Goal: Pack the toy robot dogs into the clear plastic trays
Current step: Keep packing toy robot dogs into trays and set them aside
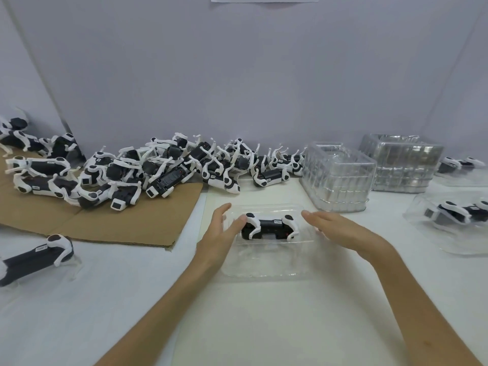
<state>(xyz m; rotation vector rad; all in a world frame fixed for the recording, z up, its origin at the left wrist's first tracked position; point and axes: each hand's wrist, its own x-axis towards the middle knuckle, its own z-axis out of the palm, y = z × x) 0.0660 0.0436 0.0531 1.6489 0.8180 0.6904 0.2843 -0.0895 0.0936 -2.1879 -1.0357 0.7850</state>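
One black-and-white toy robot dog (269, 227) lies sideways in clear plastic tray (264, 270).

Approach from the near side: the white table (264, 326) is bare between the forearms up to the front rim of the clear plastic tray (266, 272). The left hand (219, 231) and right hand (340, 231) block the tray's two sides. Access from above is unobstructed.

Behind the tray lies a narrow bare strip, bounded by the pile of toy robot dogs (163, 167) and the nearer stack of empty trays (338, 178).

To the left, the near part of the cardboard sheet (118, 223) is flat and bare. A lone toy dog (34, 257) stands near the left edge.

To the right, a packed tray (454, 225) blocks the table edge.
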